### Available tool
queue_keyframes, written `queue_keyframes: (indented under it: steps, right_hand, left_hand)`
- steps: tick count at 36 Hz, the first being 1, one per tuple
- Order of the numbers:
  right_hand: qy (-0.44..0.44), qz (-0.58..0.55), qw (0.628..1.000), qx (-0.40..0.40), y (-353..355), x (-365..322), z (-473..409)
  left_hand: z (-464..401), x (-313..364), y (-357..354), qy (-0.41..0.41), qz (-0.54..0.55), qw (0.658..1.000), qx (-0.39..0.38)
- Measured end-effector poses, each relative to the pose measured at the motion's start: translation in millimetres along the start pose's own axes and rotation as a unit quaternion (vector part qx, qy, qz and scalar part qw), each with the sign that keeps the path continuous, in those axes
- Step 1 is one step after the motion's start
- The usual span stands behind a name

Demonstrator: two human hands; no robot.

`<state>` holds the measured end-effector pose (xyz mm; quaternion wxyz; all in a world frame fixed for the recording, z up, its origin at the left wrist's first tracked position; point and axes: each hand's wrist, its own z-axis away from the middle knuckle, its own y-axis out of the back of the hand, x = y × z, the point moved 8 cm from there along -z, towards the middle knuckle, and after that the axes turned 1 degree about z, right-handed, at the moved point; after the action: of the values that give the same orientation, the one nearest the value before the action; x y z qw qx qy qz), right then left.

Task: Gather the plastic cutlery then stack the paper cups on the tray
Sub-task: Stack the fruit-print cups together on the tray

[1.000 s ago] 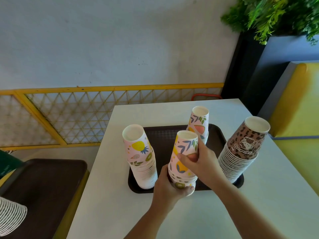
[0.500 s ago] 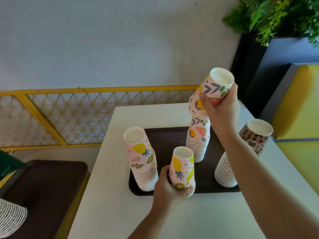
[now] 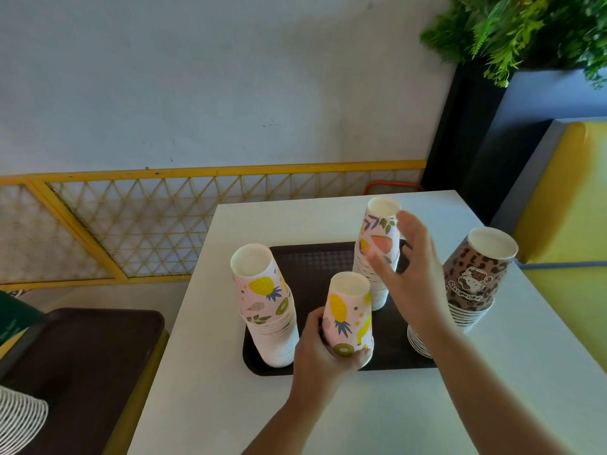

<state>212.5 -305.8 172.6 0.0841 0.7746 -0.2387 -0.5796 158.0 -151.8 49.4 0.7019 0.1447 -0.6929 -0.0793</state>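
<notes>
The left hand [image 3: 323, 349] wraps its fingers round the base of the short cup stack [image 3: 348, 315] at the near edge of the tray [image 3: 315, 262]; the right hand [image 3: 412, 274], fingers spread and empty, hovers beside the tall back stack [image 3: 377, 251]. To do this well, I judge, grip low and lift straight. The cups sit mouth-down, long axis upright.

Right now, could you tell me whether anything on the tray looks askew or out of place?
The tall brown leopard-print paper cup stack leans and overhangs the dark brown tray's right edge. The pink fruit-print stack at left tilts too. Nothing is spilled.
</notes>
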Motion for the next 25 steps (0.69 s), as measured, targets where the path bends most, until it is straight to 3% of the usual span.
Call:
queue_keyframes:
  steps: [5,9,13,19,25]
  right_hand:
    - [0.016,0.014,0.994,-0.106,-16.0,1.3,35.6]
    - [0.022,0.045,0.989,-0.137,-23.9,0.9,41.4]
    - [0.025,0.059,0.992,-0.106,-17.1,-2.6,29.5]
    - [0.046,-0.024,0.998,-0.044,0.7,-27.3,-2.3]
    - [0.08,-0.069,0.99,0.095,31.0,-48.3,-42.8]
  left_hand:
    - [-6.0,21.4,0.2,-0.028,0.022,0.999,0.009]
    - [-14.3,42.6,-0.2,-0.045,0.034,0.998,0.016]
    - [-21.8,59.5,0.4,-0.083,0.045,0.995,0.02]
    - [-36.4,90.2,7.6,-0.131,0.11,0.984,0.047]
    - [-52.8,90.1,-6.2,-0.037,0.122,0.991,0.035]
